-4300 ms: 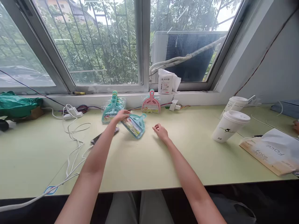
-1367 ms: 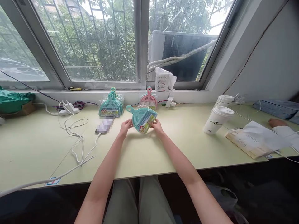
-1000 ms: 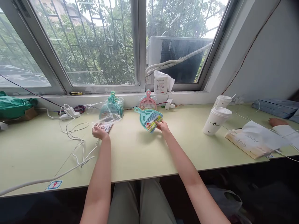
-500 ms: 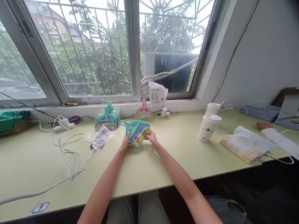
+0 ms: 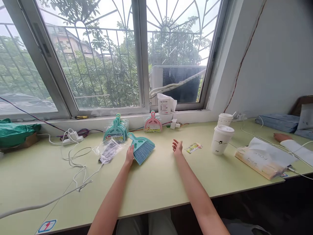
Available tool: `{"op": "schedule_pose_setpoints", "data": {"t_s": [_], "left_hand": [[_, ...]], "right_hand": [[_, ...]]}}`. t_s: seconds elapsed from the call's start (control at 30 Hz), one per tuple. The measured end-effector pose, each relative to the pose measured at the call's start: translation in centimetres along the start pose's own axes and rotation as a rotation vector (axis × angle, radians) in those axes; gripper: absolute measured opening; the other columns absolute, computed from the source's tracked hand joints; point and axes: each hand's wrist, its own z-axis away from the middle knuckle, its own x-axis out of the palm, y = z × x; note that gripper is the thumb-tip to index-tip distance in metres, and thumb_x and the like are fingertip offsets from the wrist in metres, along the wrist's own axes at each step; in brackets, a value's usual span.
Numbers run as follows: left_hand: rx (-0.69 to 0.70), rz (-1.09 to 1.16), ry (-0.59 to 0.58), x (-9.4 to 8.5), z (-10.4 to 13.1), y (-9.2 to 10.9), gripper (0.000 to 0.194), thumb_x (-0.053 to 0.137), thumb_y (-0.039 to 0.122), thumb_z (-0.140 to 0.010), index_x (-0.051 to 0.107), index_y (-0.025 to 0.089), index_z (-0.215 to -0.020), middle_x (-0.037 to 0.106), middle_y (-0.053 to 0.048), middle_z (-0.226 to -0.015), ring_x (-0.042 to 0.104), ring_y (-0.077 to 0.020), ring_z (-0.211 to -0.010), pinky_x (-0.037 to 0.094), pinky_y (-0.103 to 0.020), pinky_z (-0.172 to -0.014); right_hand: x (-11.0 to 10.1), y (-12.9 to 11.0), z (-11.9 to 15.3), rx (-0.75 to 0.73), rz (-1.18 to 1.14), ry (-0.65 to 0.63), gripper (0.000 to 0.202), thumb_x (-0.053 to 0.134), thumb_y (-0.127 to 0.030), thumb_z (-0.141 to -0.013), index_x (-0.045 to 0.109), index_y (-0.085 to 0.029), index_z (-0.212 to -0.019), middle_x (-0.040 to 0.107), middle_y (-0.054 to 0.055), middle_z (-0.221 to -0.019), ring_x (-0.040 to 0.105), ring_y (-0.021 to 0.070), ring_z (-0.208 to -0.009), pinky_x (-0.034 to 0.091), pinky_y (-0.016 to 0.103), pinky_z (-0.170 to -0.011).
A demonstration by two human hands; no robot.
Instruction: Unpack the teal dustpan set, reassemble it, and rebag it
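My left hand (image 5: 129, 154) grips a small teal brush and dustpan set (image 5: 141, 148), tilted just above the pale green table (image 5: 151, 182). My right hand (image 5: 177, 147) hovers open and empty to the right of it. A small colourful paper label (image 5: 193, 147) lies on the table just past my right hand. An empty clear plastic wrapper (image 5: 109, 150) lies left of my left hand, over a dark phone. Several packaged teal sets (image 5: 116, 130) and one pink set (image 5: 153, 123) lean against the wall under the window sill.
Two lidded paper cups (image 5: 222, 138) stand at the right, beside a white bag on a box (image 5: 263, 156). Another person's hand (image 5: 278, 137) rests at the far right. White cables and a power strip (image 5: 72, 138) lie at the left, near a green bag (image 5: 14, 133).
The paper label came off the teal set and now lies on the table at the right. My right hand let go and opened; my left still holds the set.
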Motion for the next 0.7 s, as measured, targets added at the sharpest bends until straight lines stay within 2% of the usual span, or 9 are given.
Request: {"op": "schedule_pose_setpoints", "data": {"t_s": [0.07,0.13,0.2,0.23,0.3,0.43,0.57,0.7], "left_hand": [[0.121,-0.131,-0.03,0.5,1.1,0.7,0.046,0.047,0.06,-0.084,0.062,0.019,-0.097,0.067,-0.011,-0.099,0.061,-0.0265,-0.101,0.045,-0.036,-0.086],[0.252,-0.274,-0.111,1.0,2.5,1.6,0.045,0.039,0.058,-0.088,0.062,0.022,-0.101,0.068,-0.01,-0.095,0.063,-0.0261,-0.093,0.044,-0.036,-0.082],[0.369,-0.406,-0.173,1.4,4.0,2.7,0.044,0.036,0.055,-0.09,0.059,0.024,-0.112,0.068,-0.008,-0.089,0.064,-0.0259,-0.082,0.043,-0.035,-0.075],[0.419,-0.464,-0.188,1.6,4.7,3.1,0.044,0.036,0.054,-0.09,0.056,0.026,-0.118,0.068,-0.008,-0.088,0.064,-0.0262,-0.08,0.043,-0.034,-0.073],[0.492,-0.552,-0.21,1.7,5.7,3.8,0.046,0.038,0.052,-0.09,0.051,0.028,-0.126,0.069,-0.008,-0.09,0.065,-0.0273,-0.078,0.042,-0.034,-0.07],[0.543,-0.62,-0.232,2.0,6.7,4.2,0.048,0.036,0.049,-0.092,0.049,0.028,-0.133,0.069,-0.011,-0.092,0.066,-0.0286,-0.078,0.041,-0.034,-0.068],[0.565,-0.64,-0.191,2.4,6.9,3.8,0.049,0.031,0.047,-0.093,0.049,0.026,-0.134,0.069,-0.013,-0.102,0.066,-0.0296,-0.084,0.042,-0.035,-0.072],[0.521,-0.667,-0.138,2.4,7.0,3.9,0.052,0.03,0.048,-0.094,0.047,0.025,-0.137,0.069,-0.013,-0.105,0.066,-0.0296,-0.087,0.042,-0.035,-0.073]], "right_hand": [[2.1,0.7,1.8,-0.198,0.22,-0.057,0.05,0.026,-0.053,-0.093,0.063,-0.02,-0.084,0.062,0.002,-0.067,0.054,0.0128,-0.048,0.044,0.025,-0.05],[4.4,1.6,4.2,-0.517,0.417,-0.224,0.042,0.033,-0.049,-0.093,0.065,-0.022,-0.088,0.067,0.004,-0.084,0.064,0.0176,-0.072,0.051,0.031,-0.071],[6.1,2.3,6.5,-0.782,0.507,-0.331,0.034,0.041,-0.046,-0.092,0.062,-0.022,-0.105,0.063,0.009,-0.11,0.059,0.0243,-0.106,0.049,0.039,-0.089],[6.6,2.5,7.4,-0.862,0.545,-0.336,0.033,0.044,-0.043,-0.092,0.058,-0.022,-0.113,0.06,0.011,-0.118,0.054,0.0265,-0.114,0.048,0.043,-0.093],[6.8,2.6,8.7,-0.967,0.59,-0.301,0.032,0.042,-0.036,-0.094,0.052,-0.023,-0.121,0.055,0.013,-0.122,0.05,0.0286,-0.117,0.045,0.049,-0.096],[6.1,2.2,9.3,-1.051,0.511,-0.231,0.025,0.037,-0.03,-0.096,0.049,-0.026,-0.117,0.053,0.011,-0.118,0.05,0.0266,-0.111,0.045,0.047,-0.094],[6.5,2.1,9.8,-0.945,0.342,-0.191,0.019,0.036,-0.033,-0.097,0.048,-0.024,-0.108,0.051,0.01,-0.112,0.055,0.0218,-0.096,0.05,0.039,-0.083],[6.9,2.0,10.3,-0.945,0.531,-0.287,0.023,0.038,-0.037,-0.096,0.057,-0.025,-0.094,0.06,0.008,-0.104,0.054,0.0262,-0.1,0.046,0.041,-0.087]]}}
